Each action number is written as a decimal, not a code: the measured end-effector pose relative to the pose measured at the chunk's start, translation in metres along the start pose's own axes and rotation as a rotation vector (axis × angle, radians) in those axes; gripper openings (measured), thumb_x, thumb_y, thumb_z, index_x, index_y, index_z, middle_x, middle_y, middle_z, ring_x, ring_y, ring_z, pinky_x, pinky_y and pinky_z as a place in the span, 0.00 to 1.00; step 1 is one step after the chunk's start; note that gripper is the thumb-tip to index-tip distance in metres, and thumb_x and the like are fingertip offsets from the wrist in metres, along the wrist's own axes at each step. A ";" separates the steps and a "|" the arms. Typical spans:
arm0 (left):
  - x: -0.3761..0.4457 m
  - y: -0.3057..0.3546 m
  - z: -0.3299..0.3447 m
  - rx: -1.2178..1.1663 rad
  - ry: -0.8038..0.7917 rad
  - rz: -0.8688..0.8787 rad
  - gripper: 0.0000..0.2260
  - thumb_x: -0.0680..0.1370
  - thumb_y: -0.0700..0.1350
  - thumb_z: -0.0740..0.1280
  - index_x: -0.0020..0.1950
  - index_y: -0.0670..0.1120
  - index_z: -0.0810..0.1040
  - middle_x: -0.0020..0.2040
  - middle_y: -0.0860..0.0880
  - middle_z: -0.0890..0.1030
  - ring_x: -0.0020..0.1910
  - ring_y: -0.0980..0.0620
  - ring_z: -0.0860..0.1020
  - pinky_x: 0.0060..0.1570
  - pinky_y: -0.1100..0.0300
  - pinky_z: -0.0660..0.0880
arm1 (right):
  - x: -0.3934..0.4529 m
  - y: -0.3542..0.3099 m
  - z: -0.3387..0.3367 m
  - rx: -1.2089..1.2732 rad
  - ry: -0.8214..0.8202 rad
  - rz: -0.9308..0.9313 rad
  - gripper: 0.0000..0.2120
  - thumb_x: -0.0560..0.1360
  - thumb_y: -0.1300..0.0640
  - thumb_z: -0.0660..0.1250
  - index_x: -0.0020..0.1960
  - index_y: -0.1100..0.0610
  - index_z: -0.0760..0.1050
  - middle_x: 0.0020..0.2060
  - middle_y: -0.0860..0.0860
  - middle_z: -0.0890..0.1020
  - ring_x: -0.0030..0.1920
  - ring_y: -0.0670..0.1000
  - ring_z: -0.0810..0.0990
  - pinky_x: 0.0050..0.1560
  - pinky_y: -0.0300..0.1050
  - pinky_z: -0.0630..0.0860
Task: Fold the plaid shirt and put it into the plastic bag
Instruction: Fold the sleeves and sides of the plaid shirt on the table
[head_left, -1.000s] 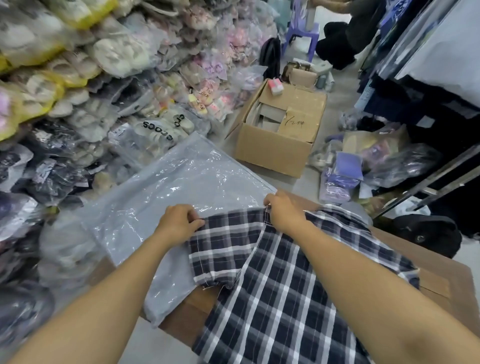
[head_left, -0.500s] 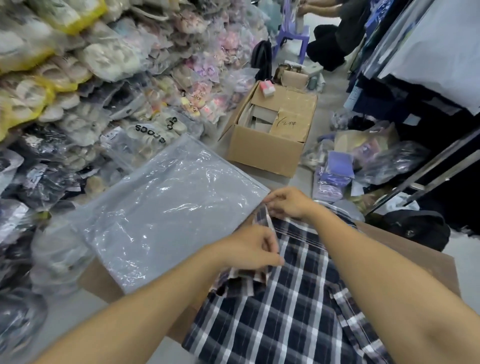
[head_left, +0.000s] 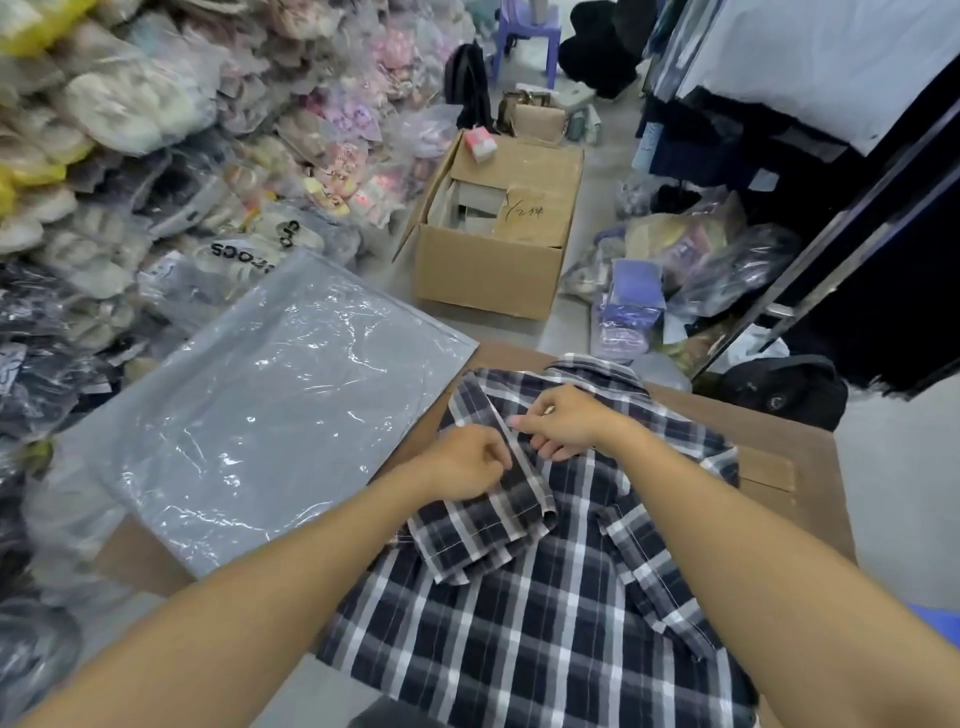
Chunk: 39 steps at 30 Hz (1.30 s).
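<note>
A dark blue and white plaid shirt (head_left: 545, 613) lies spread on a brown cardboard surface (head_left: 779, 457), collar at the far end. Its left sleeve is folded inward over the body. My left hand (head_left: 465, 462) pinches the folded sleeve's edge near the shoulder. My right hand (head_left: 563, 423) grips the same fold just beyond it, fingers curled on the cloth. A flat grey-backed plastic bag (head_left: 249, 431) lies to the left of the shirt, touching its edge.
Heaps of bagged shoes (head_left: 130, 156) rise on the left. An open cardboard box (head_left: 493, 270) stands on the floor ahead. Bagged goods (head_left: 675, 270) and a black bag (head_left: 784, 389) lie at the right, by a clothes rack (head_left: 831, 223).
My left hand carried the left sleeve inward across the shirt. My right hand slid from the collar edge down onto the fold. The view shifted slightly left.
</note>
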<state>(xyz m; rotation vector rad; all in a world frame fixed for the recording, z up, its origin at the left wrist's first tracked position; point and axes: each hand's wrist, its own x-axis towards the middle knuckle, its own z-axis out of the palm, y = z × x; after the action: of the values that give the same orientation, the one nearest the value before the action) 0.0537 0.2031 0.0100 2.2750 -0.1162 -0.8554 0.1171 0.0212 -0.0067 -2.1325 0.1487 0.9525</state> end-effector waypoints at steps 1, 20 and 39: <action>-0.007 -0.008 -0.013 0.078 0.028 0.015 0.06 0.76 0.41 0.66 0.45 0.53 0.79 0.47 0.52 0.82 0.47 0.52 0.81 0.48 0.57 0.79 | -0.004 -0.002 0.003 -0.042 -0.045 0.008 0.22 0.72 0.42 0.75 0.50 0.61 0.79 0.41 0.56 0.87 0.36 0.50 0.86 0.36 0.43 0.84; -0.052 -0.086 -0.025 0.394 -0.097 -0.022 0.10 0.69 0.41 0.79 0.37 0.51 0.78 0.36 0.58 0.78 0.34 0.58 0.76 0.39 0.63 0.76 | -0.037 -0.008 0.019 -0.627 -0.165 0.025 0.15 0.72 0.65 0.76 0.49 0.59 0.71 0.42 0.57 0.82 0.39 0.55 0.80 0.44 0.49 0.83; -0.034 -0.054 -0.012 0.686 -0.140 0.066 0.19 0.70 0.63 0.73 0.48 0.50 0.75 0.45 0.53 0.78 0.46 0.51 0.77 0.37 0.57 0.71 | -0.056 0.017 0.026 -0.657 -0.085 -0.051 0.27 0.69 0.65 0.76 0.62 0.51 0.69 0.48 0.53 0.79 0.48 0.56 0.82 0.47 0.52 0.82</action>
<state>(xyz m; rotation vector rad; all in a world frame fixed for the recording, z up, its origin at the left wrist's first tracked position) 0.0262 0.2613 0.0002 2.8087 -0.6282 -1.0527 0.0555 0.0169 0.0103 -2.6593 -0.3027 1.1712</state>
